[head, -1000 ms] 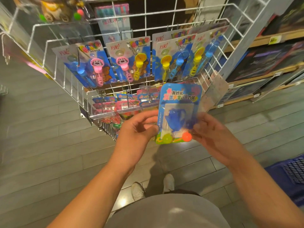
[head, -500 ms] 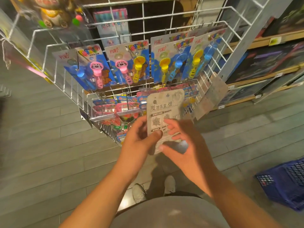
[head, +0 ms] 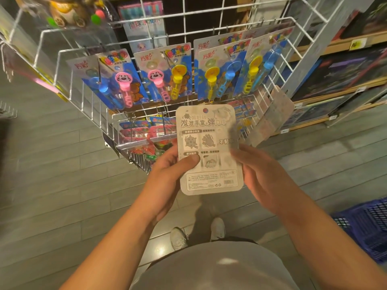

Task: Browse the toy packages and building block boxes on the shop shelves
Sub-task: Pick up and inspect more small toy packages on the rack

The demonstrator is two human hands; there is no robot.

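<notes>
- Hanging from hooks on the white wire rack (head: 211, 19) is a row of blister cards with bubble wands (head: 167, 74) in blue, pink and yellow; they sit just above and behind the held card.
- A lower wire tier (head: 142, 130) carries more red and blue toy packs, partly hidden by the card and by the left hand's fingers.
- At the top left, a clear pack with a brown bear toy (head: 67, 11) and green and pink balls hangs over the rack's edge, blurred.
- To the right, wooden shelves (head: 343, 45) hold dark flat boxes; their print is too blurred to read.
- A blue plastic basket (head: 364, 225) stands on the grey plank floor (head: 52, 174) at the lower right, well apart from the hands.
- White shoes (head: 178, 237) show below the card, between the forearms.
- The toy package (head: 209, 149) is held upright in front of the rack, its grey printed back with barcode facing the camera.
- The left hand (head: 167, 181) grips the card's left edge, thumb pressed flat on the back, fingers curled behind it.
- The right hand (head: 261, 174) meets the right edge, fingers bent around it; motion blur hides how firmly it holds.
</notes>
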